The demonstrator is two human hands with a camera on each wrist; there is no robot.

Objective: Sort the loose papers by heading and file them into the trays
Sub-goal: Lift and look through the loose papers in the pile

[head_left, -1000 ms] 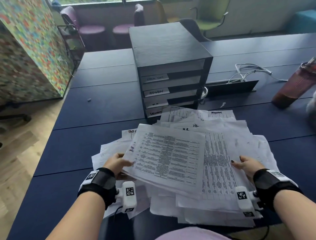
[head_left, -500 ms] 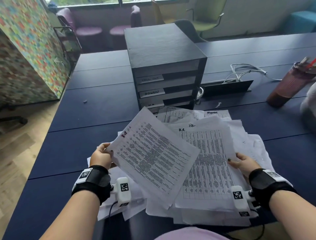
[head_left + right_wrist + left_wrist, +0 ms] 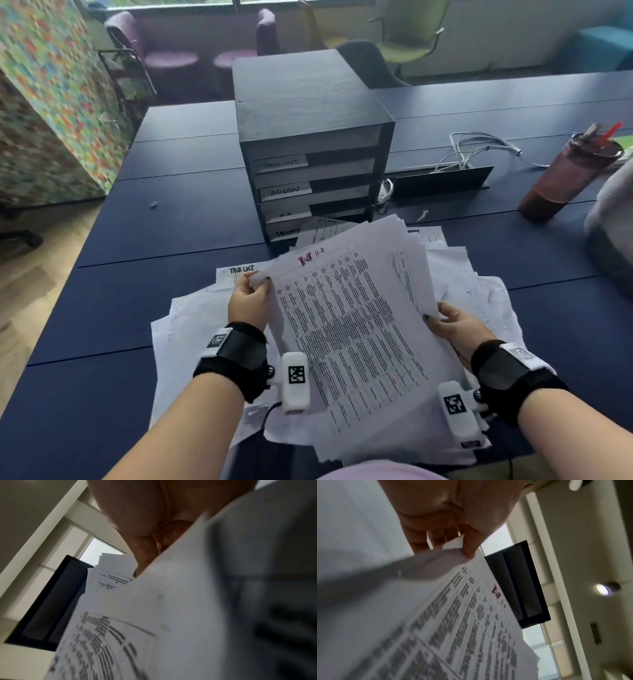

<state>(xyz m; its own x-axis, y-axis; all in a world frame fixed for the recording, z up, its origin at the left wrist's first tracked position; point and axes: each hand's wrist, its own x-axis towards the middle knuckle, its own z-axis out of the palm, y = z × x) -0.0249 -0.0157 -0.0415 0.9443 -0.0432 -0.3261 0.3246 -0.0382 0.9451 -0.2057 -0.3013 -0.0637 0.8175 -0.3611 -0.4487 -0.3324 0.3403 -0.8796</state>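
I hold a thick stack of printed papers [image 3: 349, 329] tilted up off the table; its top sheet is a table headed "H.R". My left hand [image 3: 251, 298] pinches the stack's upper left corner [image 3: 453, 545], thumb on top. My right hand [image 3: 452, 325] grips the right edge, thumb [image 3: 145, 555] over the sheets. More loose papers [image 3: 191, 325] lie spread beneath, one headed "TASK LIST" [image 3: 241, 270]. Behind stands a black stacked tray unit [image 3: 308, 113] with labelled slots, one reading "ADMIN" [image 3: 284, 191]; the lowest slots are partly hidden by the papers.
A dark red tumbler [image 3: 565, 174] with a straw stands at the right, with white cables [image 3: 479, 150] and a black cable flap [image 3: 442, 180] beside it. A grey object [image 3: 613, 219] sits at the far right edge. Chairs stand beyond the blue table [image 3: 171, 219].
The stack has been lifted and tilted upright from lying flat; the left hand rose to its upper corner and the right hand closed on its right edge.
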